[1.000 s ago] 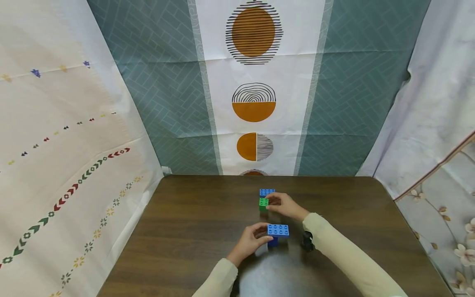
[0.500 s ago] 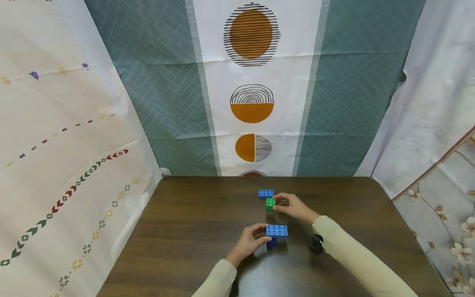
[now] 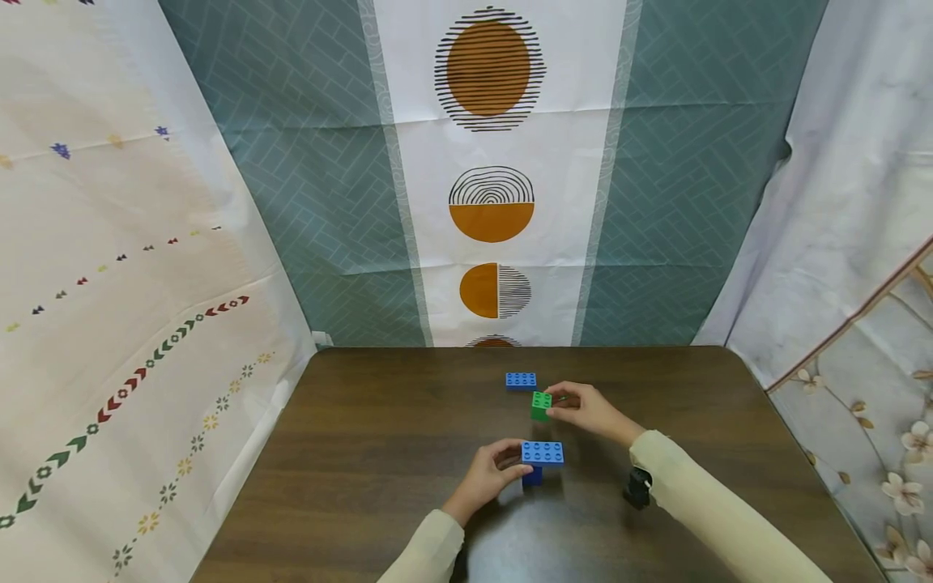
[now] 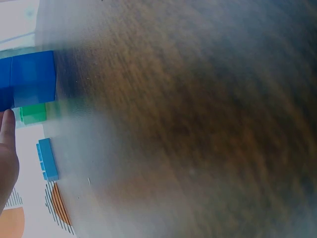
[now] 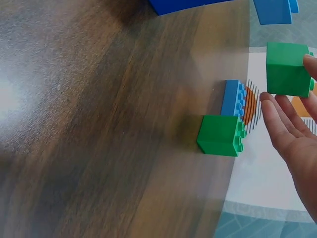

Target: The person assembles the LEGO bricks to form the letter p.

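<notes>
My left hand [image 3: 490, 476] grips a stack at the table's middle: a light blue brick [image 3: 543, 453] with studs sits on top of a darker blue brick [image 3: 533, 476]. Thumb and fingers lie at the stack's left side. Farther back, my right hand [image 3: 592, 411] pinches a small green brick [image 5: 287, 69] between thumb and fingers, held above the table. A second green brick [image 5: 218, 135] stands on the table under the right hand, mostly hidden by it in the head view. In the left wrist view only part of the left hand [image 4: 7, 158] shows beside the dark blue brick [image 4: 33, 78].
Another flat blue brick [image 3: 521, 380] lies near the back of the brown wooden table [image 3: 379, 453]. Behind the table hangs a patterned cloth [image 3: 306, 243], with white cloths at both sides.
The right hand has moved to the right and slightly nearer with the green brick, away from the flat blue brick at the back. The left hand holds its stack in place.
</notes>
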Tool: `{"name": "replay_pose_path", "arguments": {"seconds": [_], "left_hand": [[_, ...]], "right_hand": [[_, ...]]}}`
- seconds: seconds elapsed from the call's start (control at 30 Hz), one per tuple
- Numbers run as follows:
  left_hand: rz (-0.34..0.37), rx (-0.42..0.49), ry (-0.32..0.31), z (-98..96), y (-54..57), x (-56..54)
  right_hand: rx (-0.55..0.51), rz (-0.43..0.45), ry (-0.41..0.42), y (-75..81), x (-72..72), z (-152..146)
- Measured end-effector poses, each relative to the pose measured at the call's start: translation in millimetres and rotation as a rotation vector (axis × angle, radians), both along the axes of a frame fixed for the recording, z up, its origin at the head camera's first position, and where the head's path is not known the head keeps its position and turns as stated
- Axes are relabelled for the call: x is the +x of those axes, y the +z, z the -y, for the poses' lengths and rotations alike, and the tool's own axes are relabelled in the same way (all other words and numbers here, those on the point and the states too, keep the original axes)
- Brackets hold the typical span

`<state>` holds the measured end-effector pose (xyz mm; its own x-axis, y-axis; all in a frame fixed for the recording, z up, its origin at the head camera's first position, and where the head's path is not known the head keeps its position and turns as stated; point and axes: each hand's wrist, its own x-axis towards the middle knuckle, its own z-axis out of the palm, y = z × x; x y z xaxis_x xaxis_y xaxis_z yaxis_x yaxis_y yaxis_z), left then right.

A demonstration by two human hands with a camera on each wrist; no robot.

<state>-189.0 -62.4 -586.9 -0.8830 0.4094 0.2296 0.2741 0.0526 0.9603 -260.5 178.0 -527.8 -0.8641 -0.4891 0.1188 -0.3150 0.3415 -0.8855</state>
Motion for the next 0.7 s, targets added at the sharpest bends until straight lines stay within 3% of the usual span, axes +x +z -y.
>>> {"name": "replay_pose_path", "arguments": {"seconds": [0.07,0.27,0.7], "left_hand": [[0.006,-0.011,0.008,-0.3,0.8,0.6],[0.112,-0.044,0.045,-3.0,9.3,3.7],[0.118,-0.014,0.038,-1.6,2.3,1.0]], "right_hand": [[0.011,-0.006,-0.003,7.1,4.7,0.4],[0.015,0.001,0.012,10.2,11.3,-5.2],[-0.019,0.039,0.051,16.3,25.5,-7.0]]}}
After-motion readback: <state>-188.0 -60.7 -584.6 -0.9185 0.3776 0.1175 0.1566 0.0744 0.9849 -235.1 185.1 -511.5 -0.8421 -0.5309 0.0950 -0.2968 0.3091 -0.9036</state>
